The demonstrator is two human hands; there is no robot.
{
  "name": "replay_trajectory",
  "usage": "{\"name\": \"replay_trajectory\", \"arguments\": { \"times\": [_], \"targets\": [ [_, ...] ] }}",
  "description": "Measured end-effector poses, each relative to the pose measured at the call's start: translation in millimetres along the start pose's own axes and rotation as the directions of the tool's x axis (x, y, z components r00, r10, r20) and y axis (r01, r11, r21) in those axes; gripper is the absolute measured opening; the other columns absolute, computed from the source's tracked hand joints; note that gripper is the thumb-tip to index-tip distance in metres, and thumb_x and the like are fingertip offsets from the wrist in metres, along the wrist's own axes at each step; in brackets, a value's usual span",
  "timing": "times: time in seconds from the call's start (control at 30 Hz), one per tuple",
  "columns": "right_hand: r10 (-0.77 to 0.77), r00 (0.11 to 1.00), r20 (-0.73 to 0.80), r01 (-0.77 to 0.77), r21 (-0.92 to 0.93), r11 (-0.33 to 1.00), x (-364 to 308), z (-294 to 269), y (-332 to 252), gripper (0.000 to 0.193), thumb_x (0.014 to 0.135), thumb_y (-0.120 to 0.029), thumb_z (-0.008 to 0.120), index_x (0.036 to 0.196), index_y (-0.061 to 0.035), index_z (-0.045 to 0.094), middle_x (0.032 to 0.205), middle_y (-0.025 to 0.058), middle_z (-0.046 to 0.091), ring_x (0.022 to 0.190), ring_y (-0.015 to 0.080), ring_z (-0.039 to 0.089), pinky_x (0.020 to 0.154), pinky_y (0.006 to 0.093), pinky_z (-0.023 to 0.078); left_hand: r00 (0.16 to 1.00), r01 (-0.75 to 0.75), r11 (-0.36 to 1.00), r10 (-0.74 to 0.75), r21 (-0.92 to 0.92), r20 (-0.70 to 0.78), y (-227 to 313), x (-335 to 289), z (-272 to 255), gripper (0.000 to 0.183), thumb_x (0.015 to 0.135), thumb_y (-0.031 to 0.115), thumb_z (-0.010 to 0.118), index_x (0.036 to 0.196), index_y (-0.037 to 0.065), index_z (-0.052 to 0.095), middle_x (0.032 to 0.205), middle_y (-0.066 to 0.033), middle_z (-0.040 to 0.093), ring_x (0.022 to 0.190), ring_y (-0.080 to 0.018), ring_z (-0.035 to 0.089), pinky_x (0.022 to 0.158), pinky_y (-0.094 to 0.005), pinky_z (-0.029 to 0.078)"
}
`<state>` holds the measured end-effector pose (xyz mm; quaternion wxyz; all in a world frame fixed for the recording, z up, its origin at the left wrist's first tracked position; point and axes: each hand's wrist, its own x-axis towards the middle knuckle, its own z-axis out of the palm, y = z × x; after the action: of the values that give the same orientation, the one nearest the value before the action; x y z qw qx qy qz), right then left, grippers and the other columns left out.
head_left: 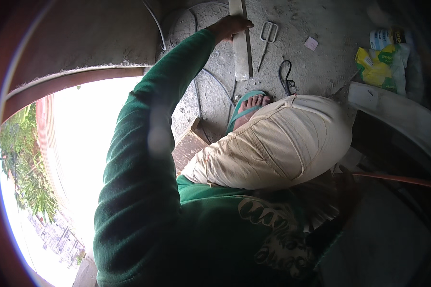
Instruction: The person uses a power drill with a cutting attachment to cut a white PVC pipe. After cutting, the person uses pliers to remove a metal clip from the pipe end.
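Note:
My left hand (231,27), at the end of a green sleeve, reaches far forward and is closed round a long, flat, pale grey board (242,55). The board's near end rests by the floor, and its far end runs out of the picture. Just right of it lies a tool with a pale looped handle and a thin dark point (268,34). My right hand (348,191) is in deep shadow at the lower right, beside a thin orange rod or cord (397,179). Its fingers are too dark to show whether they hold it.
Grey cables (218,82) trail over the dusty concrete floor. A dark cord loop (286,79) lies ahead of my bent knee. A yellow-green packet (379,67) and a white-blue container (380,39) stand at right. A wooden piece (189,146) lies near my sandalled foot (251,106). A bright opening is at left.

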<state>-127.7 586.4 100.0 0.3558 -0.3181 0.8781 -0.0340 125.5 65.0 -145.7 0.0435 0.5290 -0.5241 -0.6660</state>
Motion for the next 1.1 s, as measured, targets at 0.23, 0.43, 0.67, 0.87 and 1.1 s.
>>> {"name": "replay_trajectory", "arguments": {
  "times": [0.23,0.43,0.67,0.87,1.1],
  "targets": [
    [-0.035,0.995,-0.096,0.012,-0.231,0.973,-10,10,7,0.042,0.106,-0.031,0.061,0.142,-0.0100,0.061,0.131,0.0146,0.069,0.119,0.0285,0.069,0.102,0.0402,0.053,0.947,0.100,0.634,0.176,0.767,-0.269,-46,-24,-29,0.115,0.085,0.077,0.068,0.150,-0.014,0.041,0.158,-0.0343,0.035,0.142,-0.0540,0.044,0.115,-0.0493,0.043],
    [-0.139,0.896,-0.422,-0.059,-0.423,0.904,-32,28,42,0.041,0.105,-0.033,0.062,0.139,-0.0100,0.061,0.132,0.0159,0.068,0.120,0.0323,0.068,0.102,0.0436,0.055,0.983,-0.172,0.919,0.137,0.355,0.121,-103,-111,-15,0.062,0.105,0.056,0.057,0.130,0.000,0.065,0.108,-0.0167,0.073,0.104,-0.0229,0.069,0.094,-0.0358,0.053],
    [-0.130,0.643,-0.755,-0.142,-0.284,0.948,-83,33,81,0.037,0.100,-0.024,0.070,0.132,-0.0070,0.065,0.139,0.0152,0.065,0.124,0.0360,0.066,0.105,0.0472,0.055,0.930,0.124,0.924,0.019,-0.362,0.368,-161,-249,1,0.061,0.110,0.050,0.045,0.152,0.006,0.043,0.140,-0.0161,0.059,0.125,-0.0280,0.060,0.102,-0.0447,0.052],
    [-0.118,0.526,-0.842,-0.048,-0.168,0.985,-93,47,104,0.039,0.101,-0.026,0.069,0.135,-0.0070,0.065,0.142,0.0166,0.064,0.134,0.0384,0.060,0.109,0.0503,0.051,0.987,0.116,0.822,-0.031,-0.557,0.159,-111,-325,0,0.059,0.112,0.046,0.037,0.158,0.009,0.035,0.152,-0.0182,0.050,0.139,-0.0304,0.052,0.112,-0.0474,0.048],
    [0.109,0.630,-0.769,-0.116,0.046,0.992,-100,51,97,0.042,0.106,-0.028,0.060,0.141,-0.0033,0.062,0.143,0.0193,0.063,0.134,0.0353,0.061,0.114,0.0494,0.047,0.977,-0.136,0.889,0.048,-0.437,-0.207,-49,-361,28,0.062,0.114,0.044,0.030,0.161,0.005,0.030,0.157,-0.0160,0.046,0.143,-0.0288,0.047,0.117,-0.0434,0.040]
  ]
}}
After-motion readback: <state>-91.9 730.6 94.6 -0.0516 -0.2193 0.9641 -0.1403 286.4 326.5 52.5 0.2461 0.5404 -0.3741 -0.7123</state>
